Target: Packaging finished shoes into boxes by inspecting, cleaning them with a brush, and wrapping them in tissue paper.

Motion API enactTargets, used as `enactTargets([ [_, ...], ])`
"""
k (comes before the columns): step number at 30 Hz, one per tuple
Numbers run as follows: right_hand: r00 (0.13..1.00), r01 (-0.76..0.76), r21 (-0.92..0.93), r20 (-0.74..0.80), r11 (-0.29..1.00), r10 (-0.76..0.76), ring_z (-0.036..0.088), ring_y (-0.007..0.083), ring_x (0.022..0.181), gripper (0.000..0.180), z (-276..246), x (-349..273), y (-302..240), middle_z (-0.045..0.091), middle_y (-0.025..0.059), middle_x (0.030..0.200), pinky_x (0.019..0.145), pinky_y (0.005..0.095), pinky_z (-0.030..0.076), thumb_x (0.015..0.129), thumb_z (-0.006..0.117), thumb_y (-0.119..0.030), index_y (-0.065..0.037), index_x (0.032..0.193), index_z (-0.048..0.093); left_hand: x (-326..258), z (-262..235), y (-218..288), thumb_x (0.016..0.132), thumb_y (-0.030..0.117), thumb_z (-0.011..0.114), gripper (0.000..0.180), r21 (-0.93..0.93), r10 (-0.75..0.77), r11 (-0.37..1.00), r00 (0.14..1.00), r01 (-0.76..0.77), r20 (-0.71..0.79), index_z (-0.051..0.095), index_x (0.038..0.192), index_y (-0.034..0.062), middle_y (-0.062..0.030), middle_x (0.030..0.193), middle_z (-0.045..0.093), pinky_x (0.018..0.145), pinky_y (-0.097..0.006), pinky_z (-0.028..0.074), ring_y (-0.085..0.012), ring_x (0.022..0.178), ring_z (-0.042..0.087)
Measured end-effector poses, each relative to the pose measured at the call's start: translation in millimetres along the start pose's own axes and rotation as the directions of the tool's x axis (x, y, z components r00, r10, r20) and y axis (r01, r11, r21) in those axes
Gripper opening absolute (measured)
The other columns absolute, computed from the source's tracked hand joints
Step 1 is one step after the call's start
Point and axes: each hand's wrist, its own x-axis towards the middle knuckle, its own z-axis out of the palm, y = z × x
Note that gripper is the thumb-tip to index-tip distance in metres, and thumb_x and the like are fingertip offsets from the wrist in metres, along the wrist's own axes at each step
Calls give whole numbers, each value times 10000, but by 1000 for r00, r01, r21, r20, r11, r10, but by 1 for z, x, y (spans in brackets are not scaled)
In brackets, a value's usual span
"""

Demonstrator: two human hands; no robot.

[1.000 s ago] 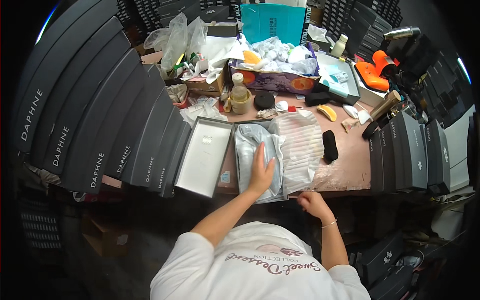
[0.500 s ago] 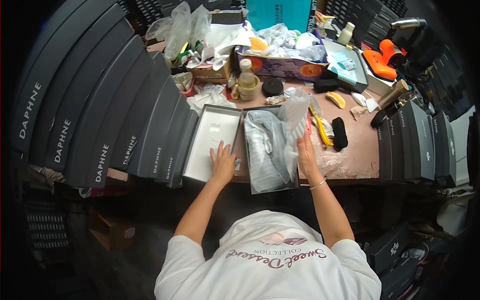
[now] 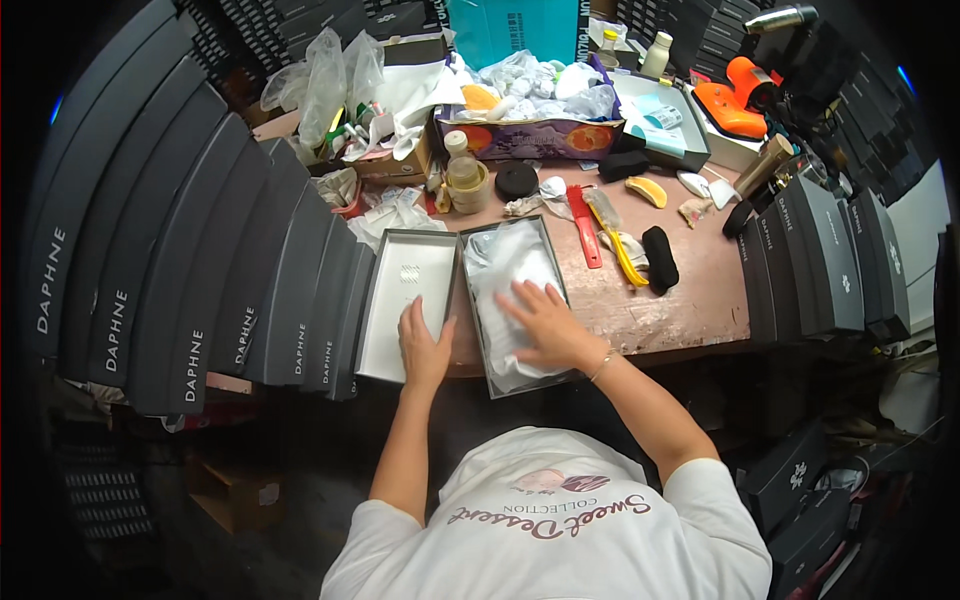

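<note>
A dark shoebox stands near the table's front edge, tilted slightly. White tissue paper lies folded over its contents, which are hidden. My right hand rests flat on the paper with its fingers spread. To the left of the box lies its lid, turned up so the white inside shows. My left hand is at the lid's right side, fingers stretched out and thumb apart, holding nothing.
Stacks of dark shoeboxes stand on the left, more on the right. Beyond the open box are a red brush, a yellow-handled brush, a black pad, a jar and a purple carton of crumpled paper.
My right hand has moved left from the box's right edge onto the paper. The raised paper flap now lies folded down inside the box, uncovering the red brush. My left hand has shifted slightly.
</note>
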Motion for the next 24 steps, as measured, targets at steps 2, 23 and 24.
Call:
enactTargets([
  [2,986,7,-254,164,967,36,297,417,1366,970,16,1,-12,321,246,1462,1101,593,208,683,786,-446,-113,1465,318,-9,-9,-25,827,265,686,524,136,-116,987,951,80,287,497,1228,-14,-252,1136,547,885,-467,449,-422,1057,538],
  [23,766,-502,751,155,429,624,445,249,1248,754,-23,-49,52,444,204,1377,983,395,428,919,607,-364,-46,1491,232,-28,2,70,937,225,613,270,-507,-158,696,797,509,583,615,1104,13,-43,952,638,781,-294,475,-103,906,568],
  [24,742,-473,846,231,246,630,448,250,1259,821,-8,-59,63,438,219,1387,1028,378,393,866,688,-280,-2,1482,222,-30,-6,74,929,228,622,322,-381,-54,898,916,219,398,591,1148,-6,-69,981,630,778,-302,479,-123,908,567],
])
